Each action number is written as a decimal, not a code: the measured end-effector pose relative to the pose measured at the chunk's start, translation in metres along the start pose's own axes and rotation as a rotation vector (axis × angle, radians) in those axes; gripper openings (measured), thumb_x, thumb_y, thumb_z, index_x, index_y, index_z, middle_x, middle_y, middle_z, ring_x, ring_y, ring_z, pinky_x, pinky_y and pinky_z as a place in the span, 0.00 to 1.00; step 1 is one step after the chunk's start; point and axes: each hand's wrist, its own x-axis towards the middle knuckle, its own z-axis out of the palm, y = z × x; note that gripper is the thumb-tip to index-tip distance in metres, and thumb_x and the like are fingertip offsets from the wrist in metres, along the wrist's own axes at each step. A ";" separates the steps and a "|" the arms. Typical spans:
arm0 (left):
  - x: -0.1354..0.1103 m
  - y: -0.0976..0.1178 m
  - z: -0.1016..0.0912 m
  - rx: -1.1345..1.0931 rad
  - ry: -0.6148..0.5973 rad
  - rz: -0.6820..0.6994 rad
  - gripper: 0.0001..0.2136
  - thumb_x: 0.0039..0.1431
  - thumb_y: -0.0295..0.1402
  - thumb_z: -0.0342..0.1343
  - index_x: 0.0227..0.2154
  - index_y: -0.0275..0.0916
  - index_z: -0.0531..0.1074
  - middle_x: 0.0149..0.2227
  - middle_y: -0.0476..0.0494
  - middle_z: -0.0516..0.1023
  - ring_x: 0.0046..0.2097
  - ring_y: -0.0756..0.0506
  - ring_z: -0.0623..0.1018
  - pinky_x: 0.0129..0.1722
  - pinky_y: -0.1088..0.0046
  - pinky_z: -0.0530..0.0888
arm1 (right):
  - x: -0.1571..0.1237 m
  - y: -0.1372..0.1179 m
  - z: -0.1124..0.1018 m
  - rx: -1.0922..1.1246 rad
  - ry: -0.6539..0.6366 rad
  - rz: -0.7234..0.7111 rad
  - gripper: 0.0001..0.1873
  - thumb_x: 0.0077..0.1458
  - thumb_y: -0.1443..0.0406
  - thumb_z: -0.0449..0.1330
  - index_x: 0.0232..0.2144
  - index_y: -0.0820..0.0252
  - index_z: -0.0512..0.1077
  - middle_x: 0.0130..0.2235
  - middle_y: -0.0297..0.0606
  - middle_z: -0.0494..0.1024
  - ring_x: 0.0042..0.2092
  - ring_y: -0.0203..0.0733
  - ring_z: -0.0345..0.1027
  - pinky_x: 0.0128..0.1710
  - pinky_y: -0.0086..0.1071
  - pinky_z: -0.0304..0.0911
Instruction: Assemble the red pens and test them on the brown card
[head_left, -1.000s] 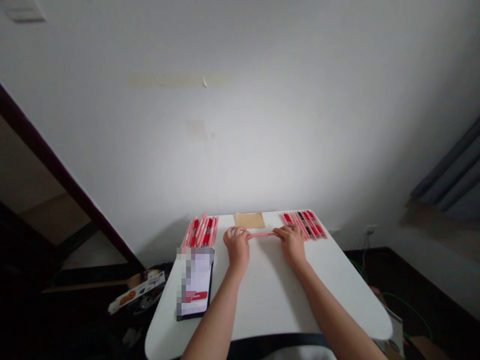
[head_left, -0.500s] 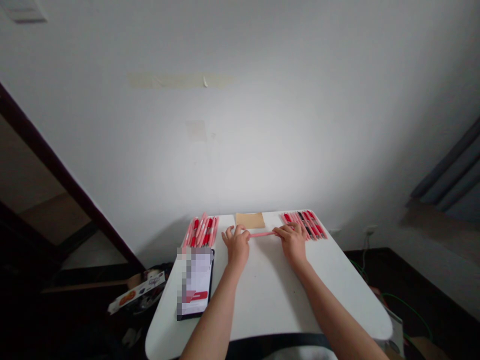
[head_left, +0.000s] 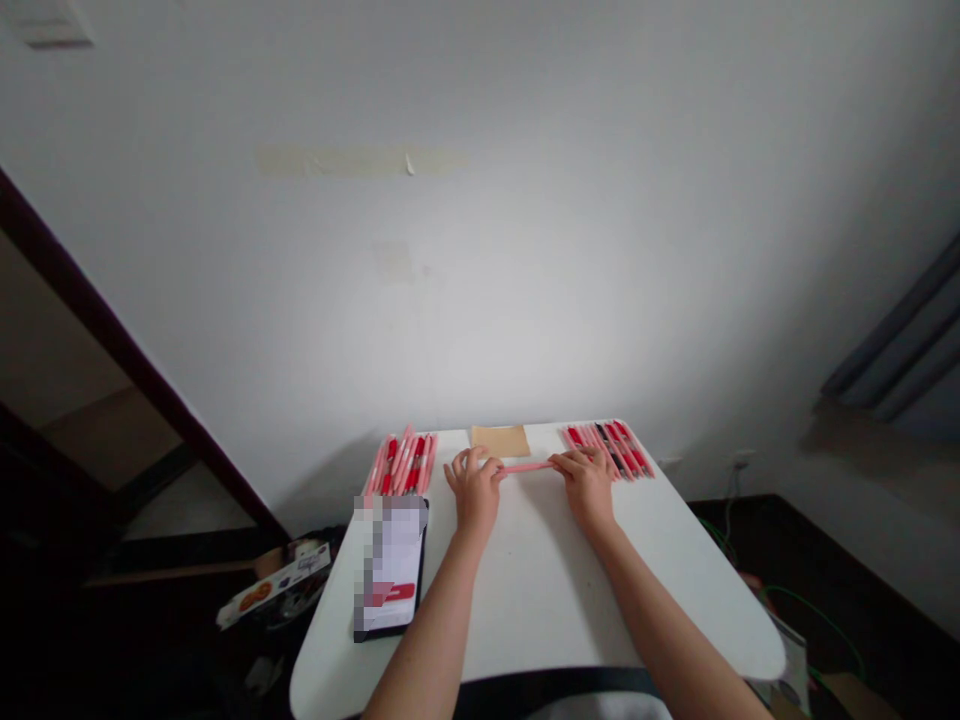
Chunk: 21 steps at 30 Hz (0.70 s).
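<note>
A slim pink pen (head_left: 527,467) lies crosswise between my two hands, just above or on the white table (head_left: 540,590); I cannot tell which. My left hand (head_left: 475,490) pinches its left end between thumb and fingers. At the other end, my right hand (head_left: 588,485) grips the pen with its fingertips closed. Left of my left hand lies a bunch of pink and red pens (head_left: 401,463), some stacked on others. Beside my right hand, a row of pink, red and black pens (head_left: 619,448) lies side by side, partly hidden by that hand.
Behind my hands a tan paper pad (head_left: 500,440) lies near the table's back edge. A tablet or large phone (head_left: 394,570) with a lit, partly blurred screen rests at the left. The wall (head_left: 525,250) rises directly behind the table. A printed box (head_left: 274,585) is low at the left.
Almost nothing differs. My hands have shifted very slightly around the pink pen, which stays held at both ends.
</note>
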 end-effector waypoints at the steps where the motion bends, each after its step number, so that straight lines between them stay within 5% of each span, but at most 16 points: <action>1: 0.000 -0.001 0.001 0.001 0.004 0.001 0.05 0.56 0.34 0.56 0.33 0.48 0.77 0.54 0.47 0.71 0.57 0.39 0.62 0.59 0.42 0.54 | 0.000 0.000 0.000 -0.002 0.000 -0.003 0.14 0.61 0.62 0.52 0.37 0.46 0.79 0.38 0.36 0.80 0.47 0.51 0.57 0.49 0.46 0.45; 14: -0.002 -0.002 0.004 0.038 -0.019 -0.030 0.09 0.59 0.31 0.50 0.32 0.46 0.76 0.54 0.47 0.72 0.57 0.37 0.62 0.58 0.38 0.53 | 0.000 -0.003 -0.001 -0.012 -0.018 -0.001 0.13 0.61 0.61 0.53 0.38 0.46 0.79 0.38 0.35 0.80 0.48 0.50 0.58 0.49 0.45 0.46; 21: 0.000 0.000 0.002 0.005 -0.015 0.006 0.09 0.58 0.37 0.54 0.40 0.48 0.74 0.55 0.46 0.70 0.57 0.38 0.63 0.58 0.41 0.55 | 0.000 0.001 0.000 -0.027 -0.024 0.033 0.14 0.62 0.62 0.53 0.38 0.47 0.79 0.38 0.36 0.80 0.47 0.50 0.57 0.47 0.42 0.45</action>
